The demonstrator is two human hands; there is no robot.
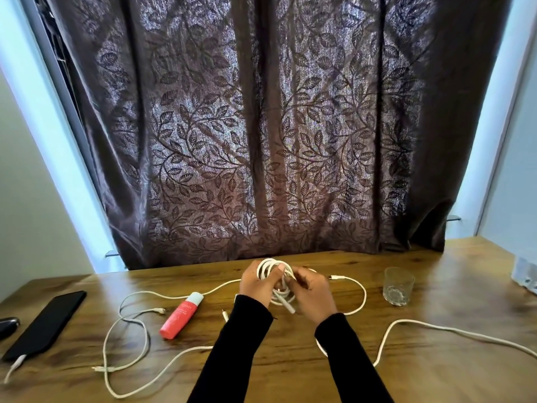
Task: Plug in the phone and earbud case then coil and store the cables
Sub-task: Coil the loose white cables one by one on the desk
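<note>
Coiling now. My left hand (257, 286) has its fingers (281, 268) curled through a white coil (273, 271), clamped on the loops, held just above the surface (436, 301) near its back edge. My right hand (312, 295) pinches the strand beside the coil, w/ a plug end sticking out below my grip.

To do it well, I reckon: keep loops the same size, feed w/ the right, don't let the left loosen or the bundle springs open. Tuck the plug end thru last so it holds.

The phone (46, 324) lies far left w/ a short white lead at its near end; looks plugged in, can't be sure. Dark rounded thing at the left edge (8, 325) may be the earbud case, can't tell.

Loose white cable (128, 344) sprawls left of my arms, and another run (453, 330) trails off right. The pink tube (181, 317) lies amid the left tangle and could snag if I drag that cable. The glass (398, 286) stands near the right loop, so pulling slack fast could tip it.
</note>
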